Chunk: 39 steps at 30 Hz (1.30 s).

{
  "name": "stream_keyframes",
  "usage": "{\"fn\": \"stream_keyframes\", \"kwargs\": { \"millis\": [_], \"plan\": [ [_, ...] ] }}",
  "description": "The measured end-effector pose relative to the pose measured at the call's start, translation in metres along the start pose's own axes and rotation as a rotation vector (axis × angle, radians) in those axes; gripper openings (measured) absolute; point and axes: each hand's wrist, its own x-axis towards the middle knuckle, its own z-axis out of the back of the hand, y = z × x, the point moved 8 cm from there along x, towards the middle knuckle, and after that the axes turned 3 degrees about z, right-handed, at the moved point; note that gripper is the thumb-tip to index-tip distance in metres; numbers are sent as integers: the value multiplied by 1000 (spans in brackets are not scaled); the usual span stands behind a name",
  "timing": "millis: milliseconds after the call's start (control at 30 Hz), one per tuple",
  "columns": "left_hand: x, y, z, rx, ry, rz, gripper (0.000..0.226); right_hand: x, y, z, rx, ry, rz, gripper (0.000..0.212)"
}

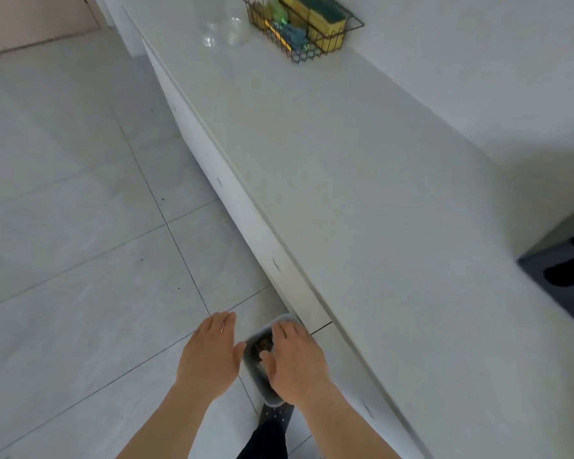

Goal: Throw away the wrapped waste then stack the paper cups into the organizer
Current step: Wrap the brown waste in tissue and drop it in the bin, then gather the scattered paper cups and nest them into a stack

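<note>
A small grey waste bin (257,372) stands on the floor against the base of the white counter (362,193). Brown and dark waste shows inside it. My right hand (295,362) hovers palm down over the bin's right half, fingers spread, with nothing visible in it. My left hand (209,356) hangs palm down just left of the bin, fingers straight and empty. At the counter's far end lie clear cups (226,31) beside a black wire basket (325,44) filled with yellow and green items. I see no paper cups.
Pale floor tiles (80,226) spread out to the left. My foot in a dark perforated slipper (275,422) sits just below the bin. Dark shoes of another person (570,266) show at the right edge past the counter. A white wall runs behind the counter.
</note>
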Motion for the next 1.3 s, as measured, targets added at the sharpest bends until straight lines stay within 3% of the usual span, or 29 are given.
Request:
{"fn": "stream_keyframes", "kwargs": {
  "millis": [333,733,1033,1300],
  "plan": [
    [-28,-72,110,49,-125,-104,65,-51,-3,140,-41,-257,-22,45],
    [-40,-295,161,118,-234,-511,66,-194,-154,253,-14,-526,-391,42],
    [-109,-470,113,121,-181,-790,66,-352,-267,253,56,-707,-690,36],
    [-158,-544,53,111,-65,-854,66,-452,-318,208,109,-683,-894,41]
  ]
}}
